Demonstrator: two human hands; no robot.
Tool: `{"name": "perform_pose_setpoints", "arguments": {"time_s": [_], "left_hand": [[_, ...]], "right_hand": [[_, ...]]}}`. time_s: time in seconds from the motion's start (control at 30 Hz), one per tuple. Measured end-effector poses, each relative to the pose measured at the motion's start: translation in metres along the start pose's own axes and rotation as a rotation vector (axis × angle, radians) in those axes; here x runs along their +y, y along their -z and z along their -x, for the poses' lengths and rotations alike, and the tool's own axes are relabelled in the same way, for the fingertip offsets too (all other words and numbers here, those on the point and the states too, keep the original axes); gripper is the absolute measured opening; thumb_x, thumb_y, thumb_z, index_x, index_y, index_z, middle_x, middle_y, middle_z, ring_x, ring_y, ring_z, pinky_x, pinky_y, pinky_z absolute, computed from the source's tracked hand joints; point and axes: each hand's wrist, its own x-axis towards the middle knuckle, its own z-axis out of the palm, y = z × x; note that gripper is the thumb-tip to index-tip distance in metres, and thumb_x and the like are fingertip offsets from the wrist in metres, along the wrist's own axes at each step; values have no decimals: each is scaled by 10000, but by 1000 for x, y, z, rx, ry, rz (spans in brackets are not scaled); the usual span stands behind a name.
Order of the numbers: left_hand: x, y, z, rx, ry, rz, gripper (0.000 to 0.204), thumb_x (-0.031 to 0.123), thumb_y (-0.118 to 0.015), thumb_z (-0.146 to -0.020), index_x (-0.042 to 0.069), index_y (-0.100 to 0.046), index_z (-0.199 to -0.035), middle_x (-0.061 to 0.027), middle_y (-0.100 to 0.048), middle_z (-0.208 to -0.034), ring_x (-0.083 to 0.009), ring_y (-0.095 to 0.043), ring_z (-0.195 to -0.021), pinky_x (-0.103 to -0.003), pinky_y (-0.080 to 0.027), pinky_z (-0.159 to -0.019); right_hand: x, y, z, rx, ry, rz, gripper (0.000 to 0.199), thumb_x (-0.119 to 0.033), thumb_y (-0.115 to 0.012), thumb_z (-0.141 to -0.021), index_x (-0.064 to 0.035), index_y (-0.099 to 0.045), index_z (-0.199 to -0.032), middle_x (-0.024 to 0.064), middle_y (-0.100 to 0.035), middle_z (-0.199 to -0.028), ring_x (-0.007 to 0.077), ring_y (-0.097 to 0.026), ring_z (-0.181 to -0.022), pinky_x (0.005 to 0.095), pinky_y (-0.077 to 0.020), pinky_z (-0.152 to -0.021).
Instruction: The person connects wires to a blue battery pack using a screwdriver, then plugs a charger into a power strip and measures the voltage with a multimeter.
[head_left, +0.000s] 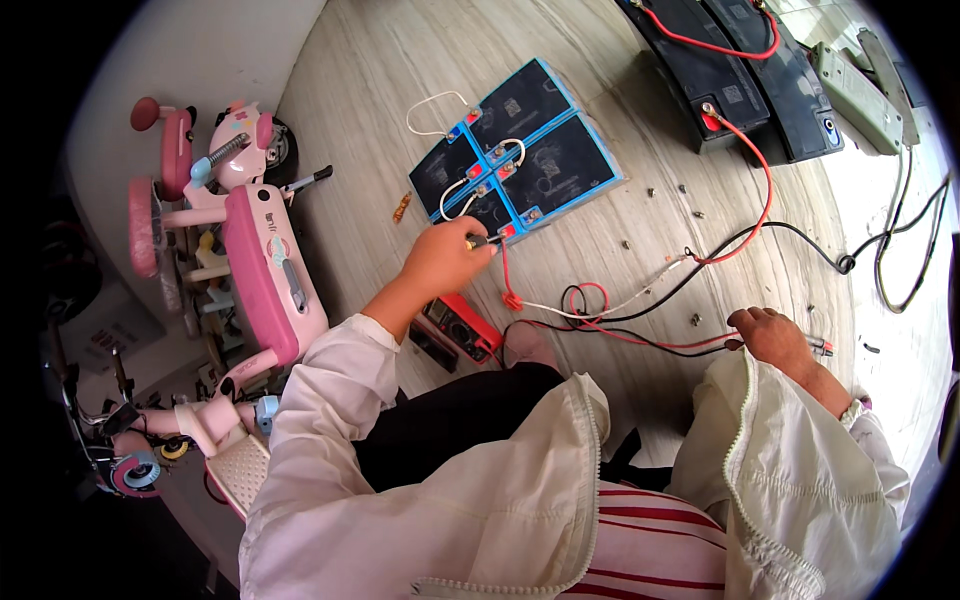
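Note:
My left hand (450,262) grips a screwdriver (478,242) with a dark and yellow handle. Its tip points at the red terminal (507,232) on the near corner of a battery group. The group is several black batteries (556,165) edged in blue, joined by short white wires (519,152). A red wire (506,265) runs from that terminal to a red connector (512,301). My right hand (775,345) is by my right knee, its fingers curled. Red and black test leads (680,348) pass behind it, their ends (820,346) showing beyond; whether it grips them is hidden.
A red multimeter (462,326) lies by my foot. Several small screws (698,214) are scattered over the floor. Large black batteries (705,60) with red cables stand far right, beside a grey box (858,98). Black cable (790,228) crosses the floor. Pink children's bikes (270,270) stand left.

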Motion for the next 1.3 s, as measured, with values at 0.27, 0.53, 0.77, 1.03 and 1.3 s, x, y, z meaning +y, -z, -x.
{"name": "perform_pose_setpoints", "arguments": {"time_s": [0.27,0.53,0.77,1.03,1.3], "left_hand": [[10,4,1,-42,-139,-313,270,227,-720,-842,87,-643,-1060,-147,-680,-958,-290,-669,-774,-365,-514,-660],[5,2,-2,-39,245,329,318,256,-719,-858,1,-659,-1037,-109,-677,-921,-224,-661,-869,-381,-508,-699],[0,1,3,52,-274,-240,284,213,-733,-838,72,-653,-1072,-104,-617,-785,-247,-641,-757,-380,-490,-642],[15,10,1,-125,302,379,369,267,-732,-862,67,-615,-1149,-64,-610,-873,-190,-609,-740,-328,-476,-623],[0,6,4,11,-312,-299,333,248,-721,-871,42,-632,-1118,-107,-668,-897,-240,-656,-814,-356,-505,-702]], "right_hand": [[-6,7,4,-40,-33,6,301,-279,-698,-847,-72,-624,-1052,132,-674,-958,333,-657,-956,430,-540,-827],[-2,3,0,-18,-15,8,302,-288,-699,-846,-67,-622,-1035,140,-674,-951,335,-660,-939,431,-543,-817],[-1,1,2,-5,1,16,302,-296,-697,-847,-68,-623,-1030,136,-674,-935,337,-662,-924,433,-543,-803],[1,0,1,12,7,3,300,-290,-702,-844,-71,-624,-1033,138,-672,-938,337,-660,-923,429,-540,-806],[0,1,5,0,-10,10,309,-287,-710,-833,-72,-623,-1036,135,-671,-943,332,-657,-938,431,-541,-814]]}}
